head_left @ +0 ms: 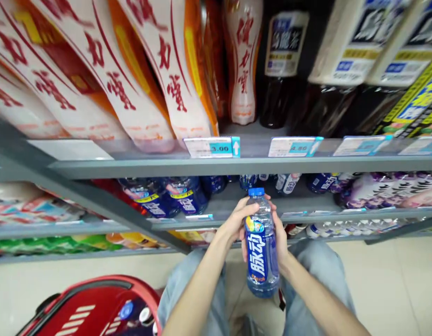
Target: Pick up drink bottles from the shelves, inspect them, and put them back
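Note:
A clear plastic drink bottle (260,252) with a blue cap and blue label is held upright, tilted a little, above my knees. My left hand (239,219) wraps its upper left side, thumb across the shoulder below the cap. My right hand (277,228) grips the bottle from the right and behind; most of its fingers are hidden by the bottle. Just beyond stands the lower shelf (230,210), with similar blue-labelled bottles (184,196) at its left.
Above runs a grey shelf edge (216,168) with price tags (216,147) and orange-and-white bottles (142,70). Purple-capped bottles (387,189) stand at right. A red shopping basket (76,298) with several bottles sits on the tiled floor (384,280) at lower left.

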`<action>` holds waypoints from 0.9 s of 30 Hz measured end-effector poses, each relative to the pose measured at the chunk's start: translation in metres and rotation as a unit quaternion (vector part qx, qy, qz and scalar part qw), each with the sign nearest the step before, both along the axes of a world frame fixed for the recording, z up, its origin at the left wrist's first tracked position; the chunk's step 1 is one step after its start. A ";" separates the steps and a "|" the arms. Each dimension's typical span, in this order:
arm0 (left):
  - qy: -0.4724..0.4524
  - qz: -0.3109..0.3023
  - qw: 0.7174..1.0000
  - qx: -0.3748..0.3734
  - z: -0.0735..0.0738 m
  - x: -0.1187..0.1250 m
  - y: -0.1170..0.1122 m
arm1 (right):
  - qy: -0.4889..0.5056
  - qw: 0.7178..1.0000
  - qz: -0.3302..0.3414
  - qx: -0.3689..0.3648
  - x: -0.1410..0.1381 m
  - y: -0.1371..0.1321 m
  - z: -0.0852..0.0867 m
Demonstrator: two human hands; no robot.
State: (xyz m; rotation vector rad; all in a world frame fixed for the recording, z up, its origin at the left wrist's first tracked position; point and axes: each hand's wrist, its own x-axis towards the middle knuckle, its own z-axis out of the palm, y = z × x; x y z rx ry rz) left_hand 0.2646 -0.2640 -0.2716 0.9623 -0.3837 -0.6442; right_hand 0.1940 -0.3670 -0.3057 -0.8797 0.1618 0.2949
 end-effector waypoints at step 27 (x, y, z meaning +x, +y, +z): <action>0.042 0.081 0.993 0.074 -0.015 0.002 -0.015 | 0.012 0.991 0.021 0.128 -0.002 0.001 -0.002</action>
